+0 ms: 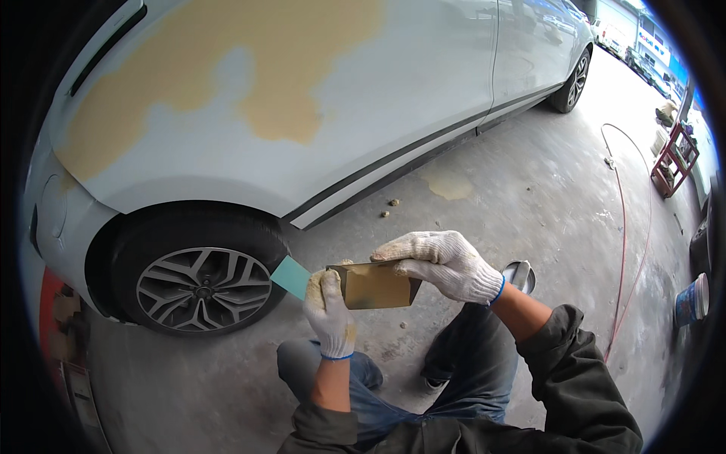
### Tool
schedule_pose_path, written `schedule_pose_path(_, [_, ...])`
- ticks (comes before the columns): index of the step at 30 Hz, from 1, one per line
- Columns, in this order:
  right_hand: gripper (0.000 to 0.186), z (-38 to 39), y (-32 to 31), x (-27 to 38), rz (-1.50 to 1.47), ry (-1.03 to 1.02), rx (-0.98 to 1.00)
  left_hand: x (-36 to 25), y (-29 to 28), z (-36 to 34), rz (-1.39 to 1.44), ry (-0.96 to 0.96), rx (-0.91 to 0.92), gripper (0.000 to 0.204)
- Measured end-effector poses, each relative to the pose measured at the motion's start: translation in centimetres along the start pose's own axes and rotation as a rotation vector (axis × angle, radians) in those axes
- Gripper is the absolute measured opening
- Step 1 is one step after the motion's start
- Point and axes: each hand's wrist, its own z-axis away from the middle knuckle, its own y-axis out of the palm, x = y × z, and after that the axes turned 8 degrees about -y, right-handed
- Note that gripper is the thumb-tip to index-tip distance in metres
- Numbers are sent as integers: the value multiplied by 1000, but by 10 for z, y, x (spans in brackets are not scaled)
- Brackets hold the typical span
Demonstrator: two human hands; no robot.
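Observation:
Both my hands wear white knitted gloves with yellowish stains. Between them is a flat rectangular block (378, 286) with a tan face and dark edges; it looks like a sanding block. My left hand (331, 314) is closed at its left end, thumb up against it. A stiff teal sheet (291, 278) sticks out to the left from behind that hand; whether it joins the block is hidden. My right hand (446, 265) grips the block's right end, with fingers along the top edge. Beyond stands a white car (423, 83) with a large tan putty patch (283, 91) on its side.
The car's wheel (203, 291) is just left of my hands. Crumbs (394, 203) and a pale stain (448, 184) mark the concrete floor. A red hose (622, 250) runs along the right, near a bucket (691, 300) and a red rack (675, 161).

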Motion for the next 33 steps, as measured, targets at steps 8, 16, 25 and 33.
schedule_pose_path(8, [24,9,-20,-26,472,14,-114,-7,-19,-11,-183,107,-165,23])
schedule_pose_path(16, [26,13,37,-49,-307,459,-625,-21,2,4,-157,73,-200,29])
schedule_pose_path(25, [20,2,78,-54,-571,480,-879,-4,19,31,-195,44,35,21])
schedule_pose_path(33, [26,-9,24,-34,-514,67,-618,-12,-5,13,-401,88,62,18])
